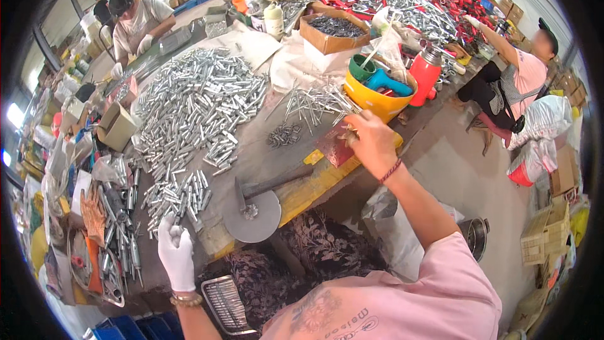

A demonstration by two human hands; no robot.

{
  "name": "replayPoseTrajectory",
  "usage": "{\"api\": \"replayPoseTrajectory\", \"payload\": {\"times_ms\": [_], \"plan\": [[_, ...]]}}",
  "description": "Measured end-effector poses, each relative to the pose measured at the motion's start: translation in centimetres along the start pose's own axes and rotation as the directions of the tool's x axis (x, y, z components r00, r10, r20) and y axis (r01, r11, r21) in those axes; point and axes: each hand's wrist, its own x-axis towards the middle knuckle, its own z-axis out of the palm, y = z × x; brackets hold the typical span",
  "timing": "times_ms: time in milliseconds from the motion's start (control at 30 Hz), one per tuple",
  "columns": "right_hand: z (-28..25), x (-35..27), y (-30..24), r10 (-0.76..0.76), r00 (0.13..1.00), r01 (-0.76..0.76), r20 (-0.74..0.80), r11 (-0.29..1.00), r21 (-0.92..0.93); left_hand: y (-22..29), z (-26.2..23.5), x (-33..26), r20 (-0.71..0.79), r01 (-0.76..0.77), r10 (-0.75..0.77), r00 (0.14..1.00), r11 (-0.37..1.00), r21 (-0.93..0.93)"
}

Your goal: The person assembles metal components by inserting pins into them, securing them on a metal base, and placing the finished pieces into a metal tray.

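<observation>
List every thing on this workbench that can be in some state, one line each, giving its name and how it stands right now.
left hand: gloved, closed on a metal sleeve
right hand: bare, fingers on the long bolts
metal sleeves: heaped loose
long bolts: scattered in a fan
hammer: lying flat, unheld
round metal disc: flat at the bench edge
yellow bowl: upright, holding tools
cardboard box: open, filled with dark parts

White-gloved left hand (pixel 175 253), silver metal sleeves (pixel 195 104), yellow bowl (pixel 375 101)
</observation>
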Motion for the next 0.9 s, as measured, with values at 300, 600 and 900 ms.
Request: {"api": "replayPoseTrajectory", "payload": {"times_ms": [300, 600, 900], "plan": [[5.6, 2.2, 5.7, 0.11, 0.982, -0.031, 0.154, 0.895, -0.444, 1.1, 4.9, -1.9, -0.341, -0.059, 0.034, 0.94, 0.996, -0.062], [5.7, 2.5, 1.4, -0.038, 0.987, 0.087, 0.155, 0.942, -0.325, 2.2, 5.4, -2.5, -0.361, -0.048, 0.085, 0.929, 0.993, 0.111], [6.5, 6.3, 0.3, 0.043, 0.992, -0.016, 0.121, 0.976, -0.216, 2.7, 4.8, -2.3, -0.388, -0.026, 0.06, 0.92, 0.995, 0.094]]}}
